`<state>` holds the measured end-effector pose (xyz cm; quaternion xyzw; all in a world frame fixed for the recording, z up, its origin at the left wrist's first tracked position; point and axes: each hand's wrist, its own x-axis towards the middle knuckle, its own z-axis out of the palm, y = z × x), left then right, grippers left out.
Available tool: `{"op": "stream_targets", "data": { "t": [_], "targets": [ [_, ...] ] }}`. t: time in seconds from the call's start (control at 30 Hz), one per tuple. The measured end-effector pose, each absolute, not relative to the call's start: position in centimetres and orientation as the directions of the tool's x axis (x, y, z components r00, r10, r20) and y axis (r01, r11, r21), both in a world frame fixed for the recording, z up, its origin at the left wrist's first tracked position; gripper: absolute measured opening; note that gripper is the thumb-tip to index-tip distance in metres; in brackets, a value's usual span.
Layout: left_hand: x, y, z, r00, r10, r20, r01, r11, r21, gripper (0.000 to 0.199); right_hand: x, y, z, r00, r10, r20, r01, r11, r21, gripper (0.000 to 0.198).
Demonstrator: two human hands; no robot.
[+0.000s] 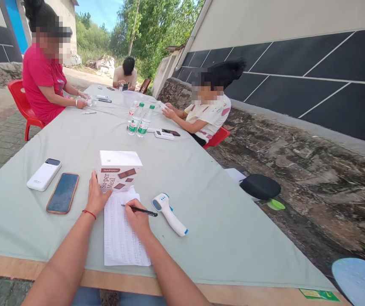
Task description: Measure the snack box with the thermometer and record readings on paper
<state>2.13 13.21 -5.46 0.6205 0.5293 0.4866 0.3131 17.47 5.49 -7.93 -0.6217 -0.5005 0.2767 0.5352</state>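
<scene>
A white and brown "Su-per Meal" box (120, 172) stands upright on the table at the top end of the paper. My left hand (97, 194) grips it at the lower left, thumb across its front and fingers along its side. Between the fingers of my right hand (137, 216) is a black pen (142, 210), its tip pointing left over the paper sheet (123, 244). Rows of small handwriting or print cover the sheet, too fine to read. Just right of that hand lies a white and blue infrared thermometer (171, 216).
Left of the box lie a smartphone (63, 193) and a white power bank (44, 174). Water bottles (143, 123) stand farther up the cloth-covered table (233, 246), near another power bank (164, 135). Three other people sit around it. A blue stool (359, 280) is at lower right.
</scene>
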Motion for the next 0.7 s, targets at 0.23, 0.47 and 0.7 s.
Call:
{"op": "stream_targets", "data": {
  "t": [0.23,0.47,0.7],
  "targets": [
    [2.07,13.26,-5.41,-0.02,0.962,0.273,0.378,-0.245,0.893,0.1,17.53,5.54,-8.05,0.404,0.894,0.193,0.308,0.066,-0.949,0.012],
    [2.12,13.39,-5.77,-0.029,0.958,0.286,0.338,-0.259,0.905,0.1,17.92,5.45,-7.85,0.441,0.874,0.206,0.36,0.039,-0.932,0.013],
    [2.02,13.38,-5.56,-0.024,0.959,0.282,0.345,-0.257,0.903,0.096,18.13,5.51,-8.13,0.397,0.898,0.189,0.382,0.026,-0.924,0.013]
  ]
}}
